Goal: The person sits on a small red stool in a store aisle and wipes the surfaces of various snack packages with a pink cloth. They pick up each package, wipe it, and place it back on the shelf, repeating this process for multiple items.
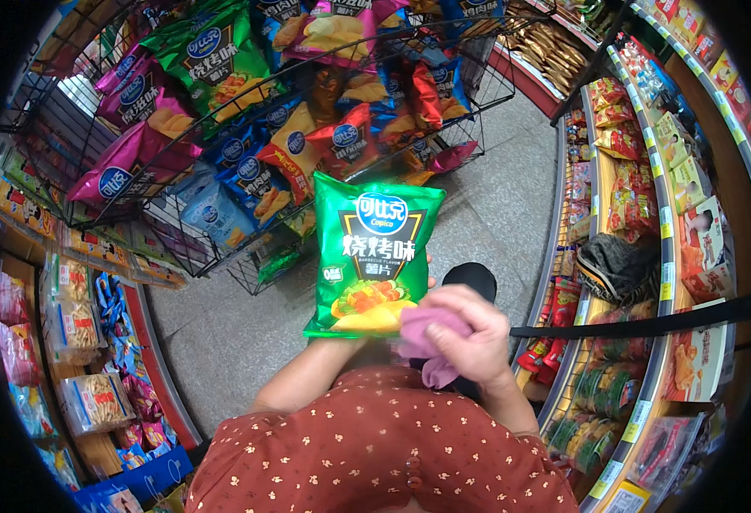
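A green Copico potato chip bag (375, 256), front face up, is held before my body. My left hand (431, 272) supports it from beneath; only fingertips show past the bag's right edge, and the forearm comes out below it. In my right hand (478, 340) is a crumpled purple cloth (436, 330), pinched between thumb and fingers. The cloth lies at the lower right corner of the bag and overlaps it in view. Some blur marks the right hand's knuckles.
Ahead stands a black wire rack (176, 134) holding many chip bags, such as a pink bag (135, 160) and a red bag (346, 138). Snack shelves line the left (74, 359) and right (654, 256). A dark cloth item (614, 268) sits on the right shelf. Grey tile floor (221, 340) lies between.
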Action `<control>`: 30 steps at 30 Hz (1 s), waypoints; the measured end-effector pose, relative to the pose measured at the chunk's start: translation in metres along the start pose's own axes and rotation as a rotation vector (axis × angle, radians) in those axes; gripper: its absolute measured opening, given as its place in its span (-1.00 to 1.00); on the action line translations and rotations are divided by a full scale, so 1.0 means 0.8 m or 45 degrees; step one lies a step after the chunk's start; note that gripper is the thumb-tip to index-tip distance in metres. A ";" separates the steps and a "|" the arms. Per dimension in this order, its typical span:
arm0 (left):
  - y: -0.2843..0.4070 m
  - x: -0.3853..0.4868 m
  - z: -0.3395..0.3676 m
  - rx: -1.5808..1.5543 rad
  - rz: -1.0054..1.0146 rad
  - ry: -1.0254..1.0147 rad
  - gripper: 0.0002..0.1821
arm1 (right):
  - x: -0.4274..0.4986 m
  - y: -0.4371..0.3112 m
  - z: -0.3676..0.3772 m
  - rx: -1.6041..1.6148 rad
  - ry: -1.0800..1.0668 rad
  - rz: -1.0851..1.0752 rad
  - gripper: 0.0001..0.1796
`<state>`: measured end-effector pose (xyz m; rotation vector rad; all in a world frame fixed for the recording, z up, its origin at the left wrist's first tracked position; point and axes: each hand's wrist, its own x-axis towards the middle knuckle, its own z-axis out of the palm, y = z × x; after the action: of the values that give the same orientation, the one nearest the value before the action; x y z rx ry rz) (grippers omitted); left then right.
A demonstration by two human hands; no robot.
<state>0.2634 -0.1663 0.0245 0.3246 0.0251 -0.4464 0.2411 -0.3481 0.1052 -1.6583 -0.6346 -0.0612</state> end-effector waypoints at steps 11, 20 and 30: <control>-0.038 0.002 0.001 0.448 0.216 0.249 -0.47 | 0.068 0.047 0.046 -0.860 0.117 -0.381 -0.41; -0.001 -0.006 -0.009 -0.202 -0.039 -0.042 -0.27 | 0.001 0.033 0.065 -0.245 -0.492 -0.549 -0.71; 0.009 -0.013 0.024 -0.437 -0.113 -0.116 -0.25 | -0.044 0.067 0.023 0.519 -0.971 0.403 -0.72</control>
<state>0.2564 -0.1620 0.0458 -0.0346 0.0267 -0.5353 0.2291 -0.3470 0.0401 -1.3324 -0.8657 0.9084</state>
